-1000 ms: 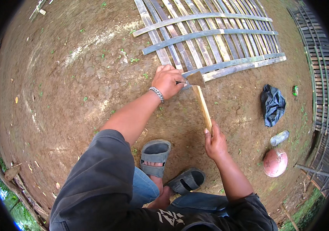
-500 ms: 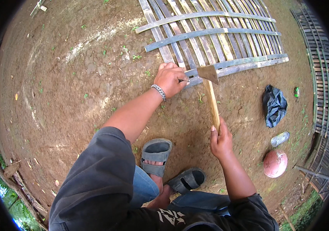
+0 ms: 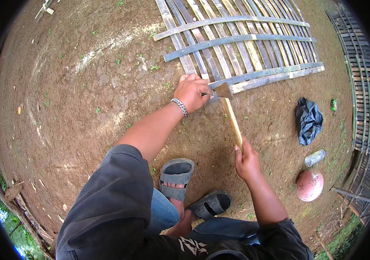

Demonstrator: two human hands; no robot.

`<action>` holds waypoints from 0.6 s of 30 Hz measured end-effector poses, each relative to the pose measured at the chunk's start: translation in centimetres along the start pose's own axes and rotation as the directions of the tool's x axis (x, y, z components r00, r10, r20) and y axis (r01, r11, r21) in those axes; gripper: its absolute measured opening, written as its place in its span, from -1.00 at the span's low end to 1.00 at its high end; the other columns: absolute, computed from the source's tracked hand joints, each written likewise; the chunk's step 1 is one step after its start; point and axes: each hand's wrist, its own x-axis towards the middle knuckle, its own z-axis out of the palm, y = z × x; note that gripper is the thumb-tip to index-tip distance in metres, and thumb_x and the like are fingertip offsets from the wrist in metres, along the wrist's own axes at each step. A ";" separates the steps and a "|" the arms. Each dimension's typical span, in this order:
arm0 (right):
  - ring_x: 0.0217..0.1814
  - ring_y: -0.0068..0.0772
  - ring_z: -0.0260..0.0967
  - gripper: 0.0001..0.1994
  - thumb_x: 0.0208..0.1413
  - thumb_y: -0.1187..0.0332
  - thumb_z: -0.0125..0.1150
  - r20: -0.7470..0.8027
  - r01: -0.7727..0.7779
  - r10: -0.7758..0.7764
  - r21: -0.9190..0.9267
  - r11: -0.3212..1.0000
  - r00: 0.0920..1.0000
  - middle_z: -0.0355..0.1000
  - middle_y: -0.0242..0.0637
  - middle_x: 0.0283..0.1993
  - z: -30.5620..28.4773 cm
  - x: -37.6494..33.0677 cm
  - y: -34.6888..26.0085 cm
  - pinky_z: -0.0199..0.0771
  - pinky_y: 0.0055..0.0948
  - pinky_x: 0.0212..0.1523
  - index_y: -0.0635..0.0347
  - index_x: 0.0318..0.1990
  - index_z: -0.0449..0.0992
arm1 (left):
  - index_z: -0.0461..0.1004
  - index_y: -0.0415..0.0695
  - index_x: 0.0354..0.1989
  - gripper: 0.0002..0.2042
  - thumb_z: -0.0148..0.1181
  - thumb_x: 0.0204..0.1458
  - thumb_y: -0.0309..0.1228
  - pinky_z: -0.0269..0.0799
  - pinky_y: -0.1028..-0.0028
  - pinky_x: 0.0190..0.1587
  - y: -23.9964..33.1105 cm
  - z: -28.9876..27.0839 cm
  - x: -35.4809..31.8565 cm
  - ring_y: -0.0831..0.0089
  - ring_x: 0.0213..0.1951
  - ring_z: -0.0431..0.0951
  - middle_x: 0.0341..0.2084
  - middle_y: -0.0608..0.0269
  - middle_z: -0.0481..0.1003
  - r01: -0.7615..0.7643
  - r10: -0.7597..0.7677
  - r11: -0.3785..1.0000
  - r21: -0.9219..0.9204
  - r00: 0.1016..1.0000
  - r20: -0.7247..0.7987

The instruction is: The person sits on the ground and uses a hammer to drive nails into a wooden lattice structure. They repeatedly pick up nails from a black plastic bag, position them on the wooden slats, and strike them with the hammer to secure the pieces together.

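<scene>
My left hand (image 3: 192,93) is closed at the near left corner of a panel of bamboo slats (image 3: 276,74). Between its thumb and fingers shows a thin dark nail (image 3: 205,94), partly hidden by the fingers. My right hand (image 3: 247,160) grips the lower end of the wooden handle of a hatchet (image 3: 232,120). The hatchet's metal head (image 3: 224,91) is right beside the left fingertips, over the panel's near edge. I cannot tell whether the head touches the nail. Lengthwise slats run away from me under several crosswise strips (image 3: 241,40).
On the dirt ground to the right are a crumpled black plastic bag (image 3: 309,121), a small green can (image 3: 333,105), a clear plastic bottle (image 3: 315,158) and a pink ball (image 3: 309,185). A slatted bamboo structure (image 3: 367,99) lines the far right. My sandalled feet (image 3: 176,175) are below the panel.
The hatchet head has moved left and slightly down, close to my left fingers. My right hand has shifted slightly with the handle. My left hand stays at the panel's corner.
</scene>
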 end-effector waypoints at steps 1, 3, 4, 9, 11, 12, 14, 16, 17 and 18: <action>0.12 0.30 0.52 -0.53 0.31 0.39 0.16 -0.019 -0.023 0.023 0.028 0.999 1.000 0.53 0.20 0.10 0.0 -0.1 -0.1 0.56 0.04 0.10 0.16 0.36 0.33 | 0.69 0.05 -0.41 -0.92 0.45 -0.07 -0.31 0.18 0.23 0.23 0.0 -0.1 0.2 0.37 -0.04 0.48 -0.26 0.50 0.64 -0.006 0.006 1.000 0.000 1.000 -0.006; 0.11 0.29 0.53 -0.52 0.31 0.38 0.17 -0.093 0.058 -0.051 0.082 0.995 0.994 0.53 0.20 0.10 0.6 -0.4 0.8 0.57 0.04 0.09 0.14 0.37 0.32 | 0.70 0.05 -0.41 -0.92 0.45 -0.06 -0.31 0.18 0.23 0.23 0.0 0.2 -0.1 0.37 -0.04 0.48 -0.25 0.50 0.64 -0.011 0.011 1.000 -0.015 1.000 -0.012; 0.10 0.29 0.53 -0.52 0.31 0.38 0.17 -0.132 0.100 -0.086 0.106 0.989 0.988 0.53 0.20 0.09 0.9 -0.5 1.1 0.57 0.04 0.08 0.13 0.37 0.32 | 0.70 0.05 -0.41 -0.92 0.45 -0.06 -0.30 0.18 0.23 0.23 0.0 0.3 -0.3 0.38 -0.03 0.48 -0.25 0.50 0.64 -0.013 0.012 1.000 -0.026 1.000 -0.017; 0.09 0.31 0.53 -0.51 0.31 0.39 0.17 -0.046 0.090 -0.090 0.003 0.996 0.995 0.53 0.20 0.09 0.5 0.0 1.0 0.57 0.05 0.07 0.12 0.37 0.33 | 0.70 0.05 -0.40 -0.91 0.44 -0.05 -0.29 0.18 0.23 0.24 -0.4 0.5 -0.1 0.39 -0.02 0.48 -0.24 0.50 0.65 -0.036 0.035 0.999 -0.015 0.998 -0.056; 0.08 0.29 0.55 -0.52 0.31 0.39 0.17 -0.120 0.138 -0.131 0.053 0.989 0.984 0.54 0.20 0.07 0.7 -0.2 1.1 0.57 0.02 0.06 0.15 0.37 0.34 | 0.71 0.06 -0.39 -0.92 0.44 -0.04 -0.29 0.18 0.23 0.24 -0.2 0.6 -0.1 0.39 -0.02 0.48 -0.24 0.50 0.65 -0.029 0.028 0.999 -0.024 0.998 -0.055; 0.07 0.28 0.56 -0.53 0.32 0.39 0.17 -0.135 0.133 -0.121 0.087 0.987 0.983 0.55 0.20 0.05 0.8 -0.4 0.7 0.57 -0.01 0.06 0.18 0.37 0.34 | 0.71 0.06 -0.39 -0.92 0.44 -0.04 -0.29 0.18 0.23 0.24 -0.1 0.5 -0.3 0.38 -0.01 0.48 -0.24 0.49 0.65 -0.017 0.016 1.000 -0.021 1.000 -0.020; 0.08 0.26 0.56 -0.54 0.33 0.39 0.17 -0.094 0.098 -0.090 0.079 0.992 0.991 0.56 0.21 0.03 0.8 -0.3 0.6 0.57 -0.04 0.06 0.22 0.36 0.35 | 0.71 0.06 -0.39 -0.92 0.44 -0.05 -0.30 0.17 0.23 0.24 0.0 -0.1 -0.1 0.38 0.00 0.48 -0.25 0.49 0.64 0.002 -0.001 1.000 -0.013 0.999 0.041; 0.12 0.26 0.55 -0.55 0.34 0.38 0.17 0.015 0.042 -0.042 -0.011 0.999 0.999 0.55 0.22 0.04 0.5 0.0 0.7 0.56 -0.06 0.09 0.24 0.34 0.37 | 0.70 0.05 -0.42 -0.94 0.43 -0.05 -0.31 0.17 0.22 0.24 -0.1 0.1 -0.2 0.38 -0.01 0.48 -0.29 0.49 0.63 -0.007 0.007 1.000 -0.022 1.000 -0.002; 0.12 0.26 0.55 -0.55 0.34 0.38 0.17 -0.022 0.059 -0.059 0.006 0.998 0.998 0.55 0.22 0.04 0.5 -0.1 0.8 0.56 -0.07 0.09 0.24 0.34 0.36 | 0.69 0.05 -0.44 -0.95 0.43 -0.05 -0.32 0.17 0.22 0.24 -0.1 0.1 -0.2 0.38 -0.01 0.48 -0.31 0.50 0.63 -0.011 0.011 1.000 -0.026 1.000 -0.023; 0.13 0.26 0.55 -0.55 0.34 0.38 0.17 -0.058 0.077 -0.076 0.021 0.997 0.995 0.55 0.22 0.05 0.7 -0.4 1.0 0.56 -0.07 0.09 0.24 0.34 0.36 | 0.69 0.05 -0.42 -0.94 0.43 -0.06 -0.32 0.17 0.21 0.25 -0.2 0.1 -0.1 0.36 0.01 0.48 -0.28 0.48 0.62 -0.015 0.014 0.999 -0.029 1.000 -0.012</action>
